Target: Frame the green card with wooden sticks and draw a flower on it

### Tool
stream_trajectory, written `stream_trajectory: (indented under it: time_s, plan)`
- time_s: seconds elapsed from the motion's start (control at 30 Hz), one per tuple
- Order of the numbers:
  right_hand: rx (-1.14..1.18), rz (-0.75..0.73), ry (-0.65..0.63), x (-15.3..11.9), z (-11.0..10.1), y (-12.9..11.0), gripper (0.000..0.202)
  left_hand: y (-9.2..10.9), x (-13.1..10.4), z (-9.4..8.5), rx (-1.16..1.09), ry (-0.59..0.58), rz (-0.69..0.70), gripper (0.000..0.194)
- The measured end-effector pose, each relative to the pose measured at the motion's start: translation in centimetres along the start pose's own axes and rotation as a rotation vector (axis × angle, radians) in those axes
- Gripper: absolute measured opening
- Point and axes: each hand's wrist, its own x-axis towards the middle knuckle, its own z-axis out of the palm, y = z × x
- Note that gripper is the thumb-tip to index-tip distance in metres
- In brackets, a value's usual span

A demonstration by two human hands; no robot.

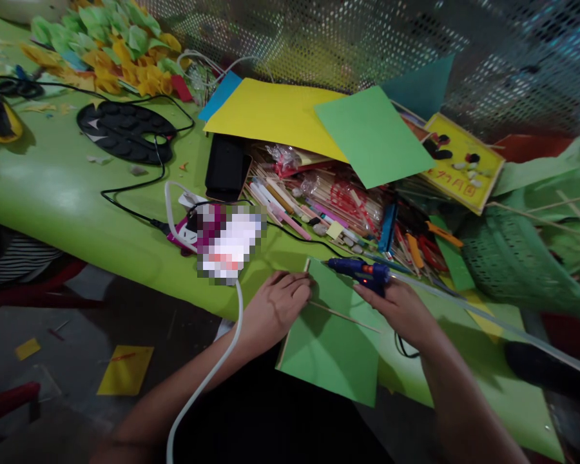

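My right hand (408,309) grips a blue hot glue gun (360,269) with a small orange-red light on its body. A long clear glue stick (488,325) sticks out of its back end, and the nozzle points left above a sheet of green paper (338,361). My left hand (281,301) is at the left edge of that sheet, its fingers bent and pressed together. From its fingertips a thin wooden stick (345,316) runs right across the paper. Another strip of wood lines the sheet's left edge, partly hidden by the hand.
A lit phone (234,241), blurred out, lies by a purple power strip (176,241) with a white cable. Behind are bamboo sticks, pens, yellow card (275,113) and green card (374,135). A green basket (526,258) stands right; a black palette (125,132) lies left.
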Motion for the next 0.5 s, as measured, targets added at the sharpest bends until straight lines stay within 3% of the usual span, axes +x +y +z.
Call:
stream_trajectory:
  time_s: [0.17, 0.5]
  plan:
    - [-0.015, -0.012, -0.004, 0.5, 0.5, -0.2, 0.052, 0.0, 0.0, 0.0, -0.01, -0.009, -0.003, 0.013]
    - [0.036, 0.02, 0.014, -1.1, -1.0, 0.9, 0.047, 0.0, -0.1, -0.2, -0.049, 0.001, 0.004, 0.012]
